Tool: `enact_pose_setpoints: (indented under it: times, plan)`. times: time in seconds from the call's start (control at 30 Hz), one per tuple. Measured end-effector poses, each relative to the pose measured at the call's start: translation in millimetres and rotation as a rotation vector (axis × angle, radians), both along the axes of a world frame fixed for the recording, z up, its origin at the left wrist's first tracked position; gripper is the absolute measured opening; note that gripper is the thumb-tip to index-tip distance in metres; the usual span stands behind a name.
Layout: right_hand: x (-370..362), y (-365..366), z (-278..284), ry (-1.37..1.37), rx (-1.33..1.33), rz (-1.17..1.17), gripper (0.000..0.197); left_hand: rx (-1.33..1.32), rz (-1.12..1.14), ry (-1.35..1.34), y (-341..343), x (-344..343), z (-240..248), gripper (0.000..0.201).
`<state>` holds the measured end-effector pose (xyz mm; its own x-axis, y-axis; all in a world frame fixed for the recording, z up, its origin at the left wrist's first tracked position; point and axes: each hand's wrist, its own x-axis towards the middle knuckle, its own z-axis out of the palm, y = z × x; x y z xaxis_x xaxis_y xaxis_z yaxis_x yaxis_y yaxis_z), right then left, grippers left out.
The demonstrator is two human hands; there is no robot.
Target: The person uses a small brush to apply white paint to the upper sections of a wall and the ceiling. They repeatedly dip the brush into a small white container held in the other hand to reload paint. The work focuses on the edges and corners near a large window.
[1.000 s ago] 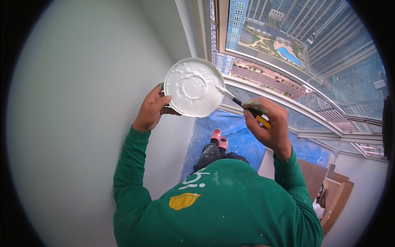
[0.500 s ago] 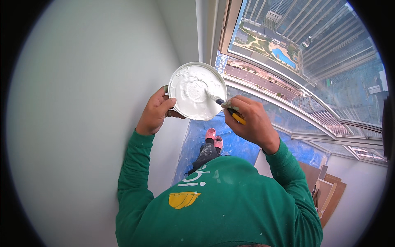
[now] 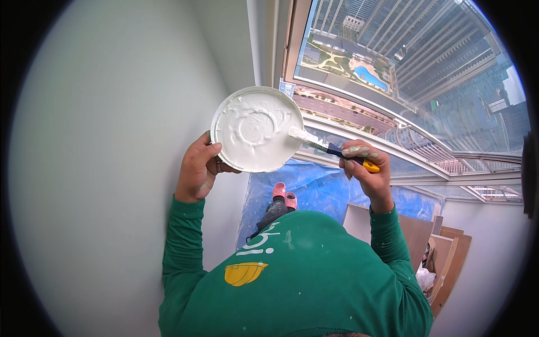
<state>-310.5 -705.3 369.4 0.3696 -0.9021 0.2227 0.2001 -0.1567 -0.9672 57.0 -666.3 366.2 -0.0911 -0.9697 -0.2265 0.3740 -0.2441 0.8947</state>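
Observation:
My left hand [image 3: 199, 167] grips the left rim of a round white lid [image 3: 255, 129], its fingers underneath and thumb on the edge. Thick white paint is smeared over the lid's face, with a ring mark in the middle. In my right hand [image 3: 368, 171] is a paintbrush [image 3: 331, 147] with a dark blue and yellow handle. Its white-coated bristles lie at the lid's right rim, pointing left. Dried paint marks the fingers of my right hand.
A pale wall [image 3: 112, 168] rises close on my left. Ahead and to the right runs a framed window [image 3: 359, 95] high above a street. Blue plastic sheeting [image 3: 320, 188] covers the floor under my pink shoes. Wooden boards [image 3: 449, 269] lean at the lower right.
The brush has moved from the paint near the lid's middle right out to its right rim. My right hand has shifted right and down; the lid has moved slightly left.

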Motion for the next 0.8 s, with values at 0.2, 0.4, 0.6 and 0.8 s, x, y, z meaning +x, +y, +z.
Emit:
enact_pose_setpoints:
  times: [0.2,0.4,0.6,0.8]
  plan:
    - [-16,7,25,0.404,-0.345,0.025,0.021,-0.025,0.045,-0.032,1,-5,-1,0.052]
    - [-27,32,14,-0.019,0.038,-0.039,0.019,-0.079,0.014,-0.002,9,-5,-4,0.052]
    - [-22,9,-35,-0.375,0.248,0.218,0.022,-0.205,0.057,-0.034,23,3,-16,0.046]
    - [-23,-25,40,-0.434,0.089,0.318,0.027,-0.288,0.068,-0.076,24,-10,21,0.045]
